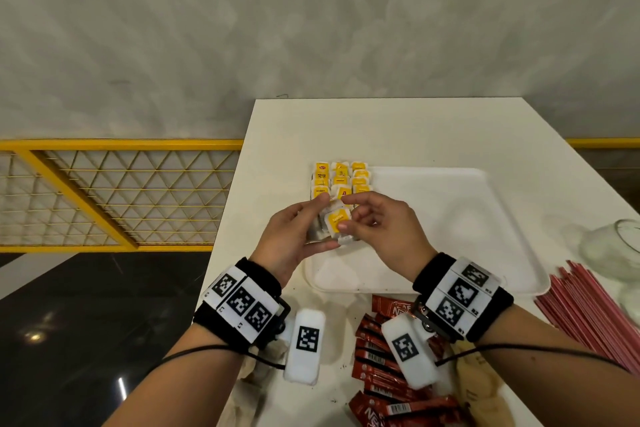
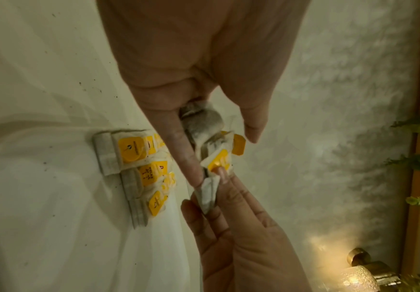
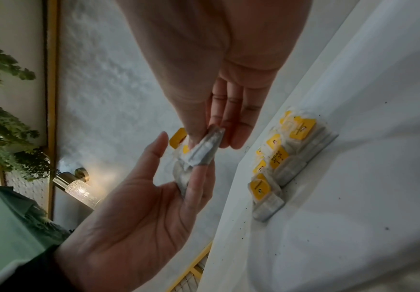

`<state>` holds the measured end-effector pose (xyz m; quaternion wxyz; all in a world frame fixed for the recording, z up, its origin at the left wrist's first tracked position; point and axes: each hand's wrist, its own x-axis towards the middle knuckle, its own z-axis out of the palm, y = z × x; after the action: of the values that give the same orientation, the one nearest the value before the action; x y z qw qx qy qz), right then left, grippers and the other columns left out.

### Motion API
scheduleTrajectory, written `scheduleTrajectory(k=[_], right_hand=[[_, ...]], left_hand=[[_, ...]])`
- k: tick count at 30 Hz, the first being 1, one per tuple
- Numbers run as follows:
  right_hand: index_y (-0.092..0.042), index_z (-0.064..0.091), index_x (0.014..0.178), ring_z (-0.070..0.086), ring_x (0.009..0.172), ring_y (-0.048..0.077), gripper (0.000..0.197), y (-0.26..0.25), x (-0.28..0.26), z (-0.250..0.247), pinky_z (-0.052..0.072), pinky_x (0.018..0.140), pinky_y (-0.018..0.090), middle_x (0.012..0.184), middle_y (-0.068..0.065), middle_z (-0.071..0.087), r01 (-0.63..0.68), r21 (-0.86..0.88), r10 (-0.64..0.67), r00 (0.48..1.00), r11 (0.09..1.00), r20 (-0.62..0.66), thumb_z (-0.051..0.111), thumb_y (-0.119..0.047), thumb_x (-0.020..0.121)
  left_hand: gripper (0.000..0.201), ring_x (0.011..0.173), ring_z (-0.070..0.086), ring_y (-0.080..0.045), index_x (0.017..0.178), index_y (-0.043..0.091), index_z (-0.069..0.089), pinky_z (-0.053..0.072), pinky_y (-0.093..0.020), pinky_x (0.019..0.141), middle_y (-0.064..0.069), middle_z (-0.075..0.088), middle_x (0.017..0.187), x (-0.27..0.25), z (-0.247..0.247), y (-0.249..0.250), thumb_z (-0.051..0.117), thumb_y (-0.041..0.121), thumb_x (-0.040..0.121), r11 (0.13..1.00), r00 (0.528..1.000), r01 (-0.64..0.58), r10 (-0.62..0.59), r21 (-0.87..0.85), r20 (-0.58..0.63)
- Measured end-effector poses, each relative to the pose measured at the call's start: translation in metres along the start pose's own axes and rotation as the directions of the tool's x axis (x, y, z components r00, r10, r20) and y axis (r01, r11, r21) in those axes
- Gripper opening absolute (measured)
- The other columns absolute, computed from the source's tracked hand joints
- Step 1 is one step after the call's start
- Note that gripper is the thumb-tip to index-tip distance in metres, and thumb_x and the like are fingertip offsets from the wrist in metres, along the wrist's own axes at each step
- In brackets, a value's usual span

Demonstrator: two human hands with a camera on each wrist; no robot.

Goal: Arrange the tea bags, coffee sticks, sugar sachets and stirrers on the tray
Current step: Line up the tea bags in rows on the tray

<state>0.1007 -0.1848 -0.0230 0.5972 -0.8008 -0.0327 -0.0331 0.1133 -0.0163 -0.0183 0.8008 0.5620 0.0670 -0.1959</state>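
Several tea bags (image 1: 341,180) with yellow tags lie in rows on the far left corner of the white tray (image 1: 450,218). Above the tray's left side, my left hand (image 1: 313,220) grips a small stack of tea bags (image 1: 336,221). My right hand (image 1: 355,215) pinches the top bag of that stack between thumb and fingers. The left wrist view shows the pinched bag (image 2: 219,164) and the laid rows (image 2: 139,168). In the right wrist view the stack (image 3: 204,150) is between both hands, beside the rows (image 3: 286,158).
Red coffee sticks (image 1: 377,374) lie heaped on the table in front of the tray. Red stirrers (image 1: 595,315) lie at the right, behind them a glass jar (image 1: 616,243). Brown sachets (image 1: 481,388) are near the front edge. The table's left edge (image 1: 225,218) drops to a yellow railing.
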Motion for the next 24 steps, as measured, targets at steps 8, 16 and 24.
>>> scheduleTrajectory(k=[8,16,24], right_hand=[[-0.020,0.073,0.103,0.064,0.072,0.010,0.025,0.003,-0.002,-0.009,0.056,0.074,0.027,0.081,-0.009,0.066,-0.007,-0.103,0.010,1.000,0.995,0.028,0.077,-0.015,0.079],[-0.022,0.071,0.086,0.061,0.069,0.018,0.016,-0.002,0.011,-0.034,0.054,0.073,0.035,0.075,-0.001,0.067,0.016,-0.115,-0.015,1.000,0.993,0.011,0.064,-0.008,0.089],[-0.026,0.068,0.105,0.059,0.068,0.016,0.025,-0.005,0.009,-0.019,0.057,0.075,0.036,0.096,-0.005,0.063,-0.050,-0.129,0.066,0.990,0.990,0.121,0.075,-0.019,0.082]], left_hand=[[0.028,0.094,0.071,-0.027,0.111,-0.003,0.064,0.060,-0.036,0.080,-0.020,0.071,0.106,0.004,-0.003,-0.001,0.067,0.013,0.089,0.998,0.997,-0.060,0.062,0.026,-0.054],[0.015,0.087,0.071,-0.025,0.102,0.003,0.067,0.061,-0.033,0.071,-0.018,0.070,0.101,0.006,-0.011,0.010,0.066,0.010,0.089,0.995,0.986,-0.100,0.101,0.019,-0.132],[0.018,0.077,0.070,-0.019,0.105,0.003,0.064,0.060,-0.029,0.068,-0.012,0.070,0.090,0.005,-0.013,0.013,0.066,0.011,0.090,0.995,0.989,-0.081,0.087,0.060,-0.119]])
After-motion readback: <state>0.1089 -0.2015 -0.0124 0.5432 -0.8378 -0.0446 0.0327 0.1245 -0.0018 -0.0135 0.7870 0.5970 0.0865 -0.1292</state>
